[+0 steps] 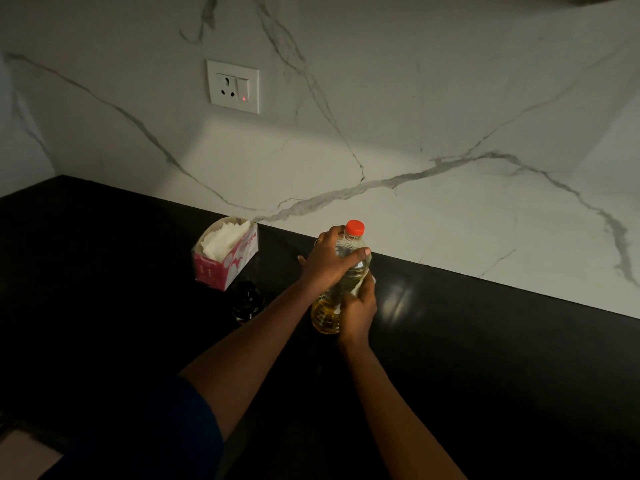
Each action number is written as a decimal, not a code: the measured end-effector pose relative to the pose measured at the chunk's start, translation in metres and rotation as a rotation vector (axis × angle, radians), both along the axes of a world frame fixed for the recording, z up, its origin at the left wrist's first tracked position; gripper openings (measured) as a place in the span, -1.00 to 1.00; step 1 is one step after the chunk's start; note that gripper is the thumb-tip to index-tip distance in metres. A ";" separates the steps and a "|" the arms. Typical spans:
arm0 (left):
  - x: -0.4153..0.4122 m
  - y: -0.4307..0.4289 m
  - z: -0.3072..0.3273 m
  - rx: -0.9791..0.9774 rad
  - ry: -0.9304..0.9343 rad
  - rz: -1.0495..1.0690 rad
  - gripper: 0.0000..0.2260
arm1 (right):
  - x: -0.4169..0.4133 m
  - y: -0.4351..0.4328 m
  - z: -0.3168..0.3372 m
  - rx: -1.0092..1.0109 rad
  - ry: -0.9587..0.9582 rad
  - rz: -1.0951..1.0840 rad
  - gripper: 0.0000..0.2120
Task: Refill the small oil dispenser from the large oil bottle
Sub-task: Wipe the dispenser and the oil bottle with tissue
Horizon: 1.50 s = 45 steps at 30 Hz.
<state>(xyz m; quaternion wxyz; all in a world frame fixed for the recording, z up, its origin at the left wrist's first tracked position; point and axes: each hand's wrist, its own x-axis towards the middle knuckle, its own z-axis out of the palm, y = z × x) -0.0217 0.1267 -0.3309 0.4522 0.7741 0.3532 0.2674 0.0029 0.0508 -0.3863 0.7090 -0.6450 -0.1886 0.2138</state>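
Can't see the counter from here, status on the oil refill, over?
Both hands on the oil bottle: left hand high, right hand low. Red cap on. Dispenser to its left, by the tissue box, path clear.

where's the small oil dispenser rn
In the head view the small oil dispenser stands on the black counter left of centre, just in front of the pink tissue box and left of the large oil bottle.
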 end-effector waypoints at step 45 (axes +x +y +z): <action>-0.004 0.001 -0.007 0.165 0.054 -0.003 -0.51 | 0.047 0.012 0.036 0.013 -0.310 0.137 -0.71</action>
